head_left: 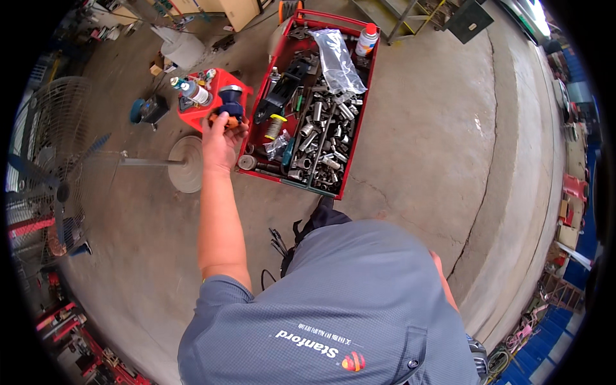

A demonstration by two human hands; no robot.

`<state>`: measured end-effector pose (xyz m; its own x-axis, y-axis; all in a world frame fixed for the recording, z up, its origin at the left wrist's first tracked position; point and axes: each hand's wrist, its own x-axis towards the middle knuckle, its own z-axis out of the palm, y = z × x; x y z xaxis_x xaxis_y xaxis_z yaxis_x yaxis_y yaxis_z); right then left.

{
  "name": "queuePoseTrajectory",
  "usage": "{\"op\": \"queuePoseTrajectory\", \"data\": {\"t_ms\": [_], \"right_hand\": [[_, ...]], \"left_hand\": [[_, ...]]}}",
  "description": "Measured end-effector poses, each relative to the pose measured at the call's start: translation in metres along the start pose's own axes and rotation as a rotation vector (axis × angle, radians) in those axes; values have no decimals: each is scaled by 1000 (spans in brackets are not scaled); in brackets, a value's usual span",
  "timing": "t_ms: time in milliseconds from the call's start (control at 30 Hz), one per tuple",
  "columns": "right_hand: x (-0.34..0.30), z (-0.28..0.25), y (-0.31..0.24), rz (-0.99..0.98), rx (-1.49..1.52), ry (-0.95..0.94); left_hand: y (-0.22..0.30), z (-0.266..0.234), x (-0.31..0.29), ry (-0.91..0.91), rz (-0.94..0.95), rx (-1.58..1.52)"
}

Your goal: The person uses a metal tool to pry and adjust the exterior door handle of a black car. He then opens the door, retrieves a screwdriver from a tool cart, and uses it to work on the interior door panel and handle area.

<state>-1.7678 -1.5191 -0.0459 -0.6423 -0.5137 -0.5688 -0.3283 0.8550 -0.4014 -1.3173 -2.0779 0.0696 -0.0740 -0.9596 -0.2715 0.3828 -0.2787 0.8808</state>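
My left arm reaches forward, and my left hand (226, 138) is closed around a dark blue and orange tool (231, 101) with a silvery round end. I cannot make out its exact kind. It is held over the near right edge of a red plastic stool (195, 115), with bottles (194, 92) standing on it. Just right of the hand is a red tool tray (351, 138) full of loose sockets (319, 112). In its left half lie a yellow-banded spool (275, 127) and a black tool (282, 93). Only a bit of my right arm (443, 279) shows beside my body; that hand is hidden.
A clear plastic bag (337, 61) and a red-capped spray can (366, 40) lie at the tray's far end. At the left stand a large fan (61, 173) and a round base (186, 164) with a pole. Concrete floor (423, 128) stretches to the right.
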Motion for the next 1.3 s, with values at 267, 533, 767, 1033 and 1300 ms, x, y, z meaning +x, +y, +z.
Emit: {"op": "queuePoseTrajectory", "data": {"t_ms": [267,533,767,1033,1300], "right_hand": [[24,0,-42,5,83,-114],[13,8,-15,24,-170,-158],[1,19,36,34,-160,-118],[-28,27,41,91,-48,-95],[-62,8,17,192,-39,-115]], "left_hand": [[-1,-9,-6,90,15,168],[-88,-3,-15,-25,87,1380],[-125,6,-6,-93,216,1544],[-108,60,29,-90,545,1762],[-177,103,128,-152,-143,1781]]}}
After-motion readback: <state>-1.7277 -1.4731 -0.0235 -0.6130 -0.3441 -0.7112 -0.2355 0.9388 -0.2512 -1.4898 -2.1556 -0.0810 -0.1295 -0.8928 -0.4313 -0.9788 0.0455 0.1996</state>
